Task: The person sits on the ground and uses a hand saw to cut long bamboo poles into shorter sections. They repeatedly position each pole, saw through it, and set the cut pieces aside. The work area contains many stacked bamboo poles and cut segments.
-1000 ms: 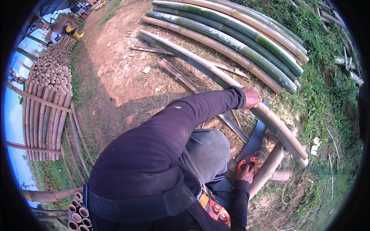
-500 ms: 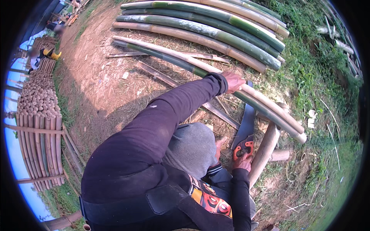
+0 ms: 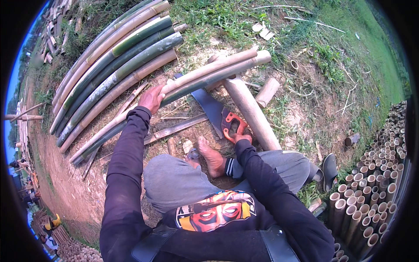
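Note:
My left hand [image 3: 151, 99] is closed around a long tan bamboo pole [image 3: 208, 72], which lies alongside a greenish bamboo pole [image 3: 218, 75]. My right hand [image 3: 242, 138], low in front of me, grips the orange and dark handle of a handsaw [image 3: 209, 106]. Its wide blade slants up and away to the left and passes beneath the two poles, with the tip showing beyond them. Near their right ends, the poles rest across a thick bamboo log [image 3: 251, 111].
Several green and tan bamboo poles [image 3: 118, 74] lie side by side at upper left. A short cut piece [image 3: 267, 92] sits right of the log. Upright bamboo lengths [image 3: 355, 209] are stacked at lower right. Split strips [image 3: 174, 131] and my bare foot [image 3: 211, 157] are near the blade.
The view has swung to the right, bringing the upright bamboo stack into sight. My left hand still holds the pole, my right hand the handsaw.

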### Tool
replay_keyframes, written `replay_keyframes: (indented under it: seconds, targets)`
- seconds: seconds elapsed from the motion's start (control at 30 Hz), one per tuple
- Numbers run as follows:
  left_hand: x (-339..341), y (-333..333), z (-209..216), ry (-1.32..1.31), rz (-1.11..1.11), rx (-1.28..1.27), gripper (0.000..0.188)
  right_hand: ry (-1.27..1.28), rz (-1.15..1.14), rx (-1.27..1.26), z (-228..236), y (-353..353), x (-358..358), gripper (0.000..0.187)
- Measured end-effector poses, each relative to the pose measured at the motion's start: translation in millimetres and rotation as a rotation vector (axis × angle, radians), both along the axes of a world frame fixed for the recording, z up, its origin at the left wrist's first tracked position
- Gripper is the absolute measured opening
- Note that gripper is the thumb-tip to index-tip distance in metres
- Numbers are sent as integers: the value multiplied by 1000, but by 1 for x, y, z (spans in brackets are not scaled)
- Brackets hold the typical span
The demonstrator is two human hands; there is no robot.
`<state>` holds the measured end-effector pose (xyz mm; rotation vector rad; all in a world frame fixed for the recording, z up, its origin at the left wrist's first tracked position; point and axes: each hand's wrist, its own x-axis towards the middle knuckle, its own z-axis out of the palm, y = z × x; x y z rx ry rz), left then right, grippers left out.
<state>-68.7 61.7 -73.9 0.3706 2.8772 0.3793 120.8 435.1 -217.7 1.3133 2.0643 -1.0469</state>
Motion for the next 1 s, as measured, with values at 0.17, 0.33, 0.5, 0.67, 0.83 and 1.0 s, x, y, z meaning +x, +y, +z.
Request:
replay_keyframes:
  seconds: [0.17,0.33,0.5,0.67,0.83,1.0]
  targets:
    - [-3,-3,-7,29,-2,-4,49,427,-399,-414,39,6,5,58]
    - [-5,-6,-8,-1,11,2,49,653,-349,-742,103,45,19,65]
    - [-5,-2,-2,-10,7,16,51,753,-81,-705,200,117,66,34]
    - [-4,5,7,-40,35,9,51,1156,-12,-577,278,173,129,37]
    - [-4,8,9,-66,56,-17,49,1373,9,-367,258,155,81,39]
    - [-4,7,7,-35,32,-70,50,1375,63,16,220,143,-12,39]
